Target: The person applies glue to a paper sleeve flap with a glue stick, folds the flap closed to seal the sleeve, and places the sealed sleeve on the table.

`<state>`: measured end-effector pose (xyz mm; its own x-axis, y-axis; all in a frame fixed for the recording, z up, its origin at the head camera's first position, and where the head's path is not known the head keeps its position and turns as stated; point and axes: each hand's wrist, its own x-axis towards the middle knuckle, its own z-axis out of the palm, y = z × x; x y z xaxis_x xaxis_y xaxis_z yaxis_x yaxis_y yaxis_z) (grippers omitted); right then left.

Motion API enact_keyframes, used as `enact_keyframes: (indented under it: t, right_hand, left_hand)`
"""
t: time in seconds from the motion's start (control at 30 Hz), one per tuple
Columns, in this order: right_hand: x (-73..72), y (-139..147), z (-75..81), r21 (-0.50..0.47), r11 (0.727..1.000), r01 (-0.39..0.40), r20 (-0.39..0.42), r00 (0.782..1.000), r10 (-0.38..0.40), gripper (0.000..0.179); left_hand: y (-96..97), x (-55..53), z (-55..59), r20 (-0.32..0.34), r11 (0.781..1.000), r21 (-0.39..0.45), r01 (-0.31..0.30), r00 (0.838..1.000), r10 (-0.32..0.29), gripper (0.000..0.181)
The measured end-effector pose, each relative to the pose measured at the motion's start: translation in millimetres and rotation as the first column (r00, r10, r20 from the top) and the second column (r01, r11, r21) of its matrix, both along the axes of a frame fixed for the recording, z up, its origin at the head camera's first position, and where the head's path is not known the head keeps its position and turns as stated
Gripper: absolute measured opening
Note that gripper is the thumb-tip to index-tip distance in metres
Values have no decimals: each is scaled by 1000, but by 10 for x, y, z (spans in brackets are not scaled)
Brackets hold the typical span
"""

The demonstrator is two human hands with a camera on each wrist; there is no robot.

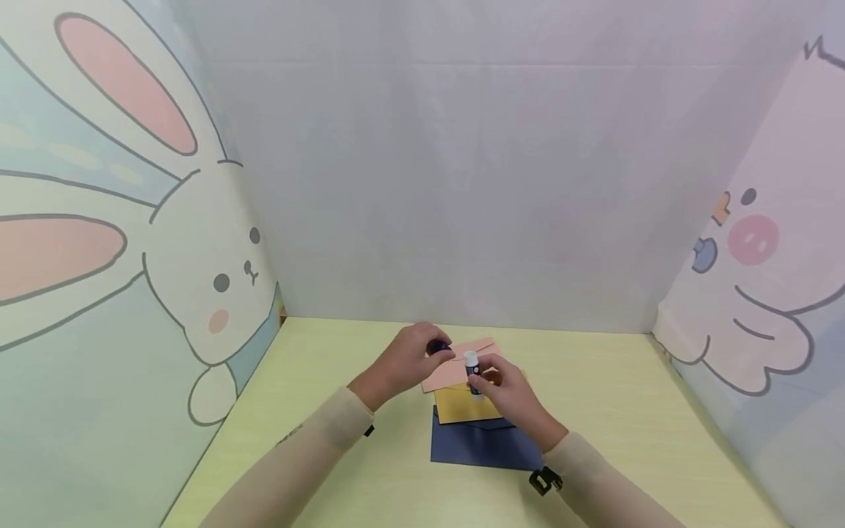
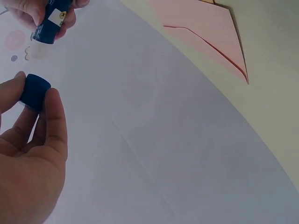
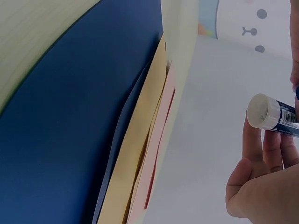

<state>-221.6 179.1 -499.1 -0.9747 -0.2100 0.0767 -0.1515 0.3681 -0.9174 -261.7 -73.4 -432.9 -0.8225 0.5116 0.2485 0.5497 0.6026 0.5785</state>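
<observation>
In the head view my right hand [image 1: 515, 400] pinches a glue stick [image 1: 472, 370] with a dark blue barrel, held upright with its white end upward. My left hand [image 1: 411, 361] grips a dark blue cap [image 2: 35, 92] between thumb and fingers, a short way to the left. A small gap separates the cap from the glue stick's exposed end in the left wrist view. Below the hands lie overlapping envelopes: a pink one [image 1: 441, 375] at the back, a yellow one [image 1: 455, 408] in the middle and a dark blue one [image 1: 485, 446] nearest me.
The envelopes rest on a pale yellow-green table [image 1: 601, 411]. A grey-white wall panel [image 1: 429, 183] stands behind it. Side panels carry a rabbit drawing [image 1: 198, 279] on the left and a pink-cheeked character [image 1: 779, 293] on the right.
</observation>
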Motion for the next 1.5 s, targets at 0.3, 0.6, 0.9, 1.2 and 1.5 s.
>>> enact_keyframes:
  t: [0.3, 0.6, 0.9, 1.2, 1.5]
  right_hand:
    - [-22, 29, -55, -43, 998, -55, -24, 998, 54, 20]
    - [-27, 58, -81, -29, 995, -94, -76, 993, 91, 21]
    - [-25, 45, -93, -4, 996, -87, -106, 991, 86, 23]
    - [-28, 50, -111, 42, 997, -60, -173, 983, 67, 23]
    - [-6, 58, -122, 89, 994, -57, -318, 944, 83, 18]
  left_hand:
    - [166, 36, 5, 4, 998, 28, 62, 998, -62, 25]
    - [251, 4, -19, 49, 991, 86, 100, 993, -104, 30]
    - [264, -16, -25, 62, 992, 85, 95, 993, -100, 28]
    - [259, -22, -23, 85, 991, 90, 101, 990, -109, 25]
    - [258, -5, -59, 87, 986, 121, 113, 988, -124, 25]
